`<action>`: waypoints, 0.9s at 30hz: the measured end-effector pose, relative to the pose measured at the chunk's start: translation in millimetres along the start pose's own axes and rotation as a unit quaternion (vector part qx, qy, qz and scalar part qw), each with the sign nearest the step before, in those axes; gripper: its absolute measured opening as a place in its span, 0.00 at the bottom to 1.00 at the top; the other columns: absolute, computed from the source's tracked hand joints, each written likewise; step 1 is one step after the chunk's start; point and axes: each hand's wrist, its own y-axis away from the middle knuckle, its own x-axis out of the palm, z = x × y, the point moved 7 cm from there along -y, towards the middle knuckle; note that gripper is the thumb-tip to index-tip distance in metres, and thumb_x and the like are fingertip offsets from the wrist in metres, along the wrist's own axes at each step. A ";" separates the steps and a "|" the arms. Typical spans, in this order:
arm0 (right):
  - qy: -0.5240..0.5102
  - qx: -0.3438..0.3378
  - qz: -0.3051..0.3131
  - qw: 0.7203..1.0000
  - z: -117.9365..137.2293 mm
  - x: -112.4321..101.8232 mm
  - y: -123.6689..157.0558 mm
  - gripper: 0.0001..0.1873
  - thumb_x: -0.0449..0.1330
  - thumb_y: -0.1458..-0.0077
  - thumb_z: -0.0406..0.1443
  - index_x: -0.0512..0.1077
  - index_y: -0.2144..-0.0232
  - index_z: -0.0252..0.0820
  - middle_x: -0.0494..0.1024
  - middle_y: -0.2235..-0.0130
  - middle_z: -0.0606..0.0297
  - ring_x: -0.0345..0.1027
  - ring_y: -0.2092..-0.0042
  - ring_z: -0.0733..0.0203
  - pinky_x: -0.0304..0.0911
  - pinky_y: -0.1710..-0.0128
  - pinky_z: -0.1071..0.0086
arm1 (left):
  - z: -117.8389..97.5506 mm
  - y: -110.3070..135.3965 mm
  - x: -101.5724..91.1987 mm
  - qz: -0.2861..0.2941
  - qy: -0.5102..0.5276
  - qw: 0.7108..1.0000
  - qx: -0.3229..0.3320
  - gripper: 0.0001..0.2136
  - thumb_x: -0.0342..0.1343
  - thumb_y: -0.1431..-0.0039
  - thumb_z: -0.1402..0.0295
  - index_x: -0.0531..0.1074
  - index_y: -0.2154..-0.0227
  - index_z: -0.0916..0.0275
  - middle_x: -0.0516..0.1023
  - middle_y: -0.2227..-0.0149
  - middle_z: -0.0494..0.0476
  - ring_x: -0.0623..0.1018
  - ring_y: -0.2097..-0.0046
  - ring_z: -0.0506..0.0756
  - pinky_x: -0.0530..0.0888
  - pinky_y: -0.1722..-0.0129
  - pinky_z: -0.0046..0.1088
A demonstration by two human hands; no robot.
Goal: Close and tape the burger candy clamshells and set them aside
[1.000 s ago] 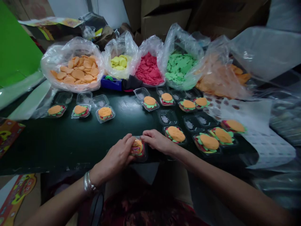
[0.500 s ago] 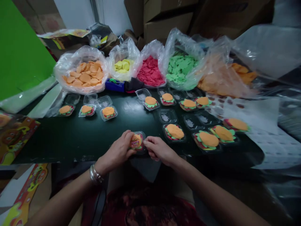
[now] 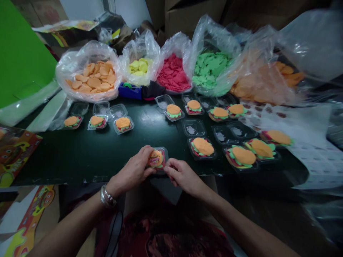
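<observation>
At the far left, a green board [image 3: 21, 53] and a printed card [image 3: 13, 153] are seen beside the dark counter [image 3: 80, 153]. A bag of orange discs [image 3: 91, 76] is set along the far edge, with three filled boxes [image 3: 98, 121] lined up in front of it. A bag of yellow pieces [image 3: 138, 66] and a blue tape dispenser [image 3: 130, 91] are placed just to the right.

In the middle, at the counter's near edge, a small clear box [image 3: 157, 159] holding a layered burger is gripped from both sides. It is cupped by the left hand [image 3: 131, 173], whose fingers [image 3: 146, 151] are curled against its left side. Its right edge is pinched between the thumb and forefinger of the right hand [image 3: 183, 175]. Whether the box rests on the counter cannot be told.

The box's lid is judged to be in the course of being pressed shut. A snug close would call for even pressure along the rim.

Further right, bags of red pieces [image 3: 174, 75] and green pieces [image 3: 209, 69] are stood. More burgers in open boxes [image 3: 241, 157] are laid out beside a sticker sheet [image 3: 308, 142].
</observation>
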 end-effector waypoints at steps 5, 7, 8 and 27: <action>0.176 0.000 0.051 0.983 14.6 -16.1 0.6 0.11 0.54 0.45 0.39 0.63 0.78 0.42 0.69 0.80 0.70 0.64 0.79 0.64 0.57 0.79 0.72 | -3.1 -1.3 0.6 0.005 -0.034 0.999 0.004 0.23 0.55 0.46 0.72 0.57 0.48 0.58 0.59 0.42 0.65 0.64 0.42 0.63 0.64 0.43 0.44; 0.257 -0.085 -0.021 0.962 35.8 -26.1 -2.0 0.08 0.60 0.49 0.39 0.69 0.69 0.41 0.76 0.68 0.63 0.71 0.67 0.58 0.64 0.68 0.67 | -5.9 -3.0 0.8 0.018 -0.049 0.999 0.005 0.20 0.54 0.45 0.71 0.58 0.49 0.59 0.62 0.44 0.65 0.68 0.45 0.62 0.67 0.46 0.43; 0.275 -0.138 -0.047 0.950 46.0 -26.2 -3.0 0.14 0.64 0.52 0.39 0.69 0.62 0.41 0.76 0.60 0.60 0.71 0.59 0.56 0.65 0.61 0.65 | -7.3 -3.8 0.7 0.024 -0.057 0.998 0.003 0.19 0.54 0.44 0.71 0.58 0.50 0.60 0.63 0.45 0.65 0.69 0.46 0.62 0.68 0.48 0.43; 0.355 -0.246 -0.050 0.900 43.9 -3.0 -13.0 0.33 0.71 0.59 0.39 0.66 0.50 0.40 0.75 0.52 0.55 0.67 0.50 0.49 0.62 0.53 0.60 | 39.5 34.8 7.9 -0.002 0.344 0.876 -0.338 0.11 0.55 0.46 0.62 0.68 0.67 0.65 0.74 0.70 0.53 0.73 0.78 0.48 0.68 0.79 0.24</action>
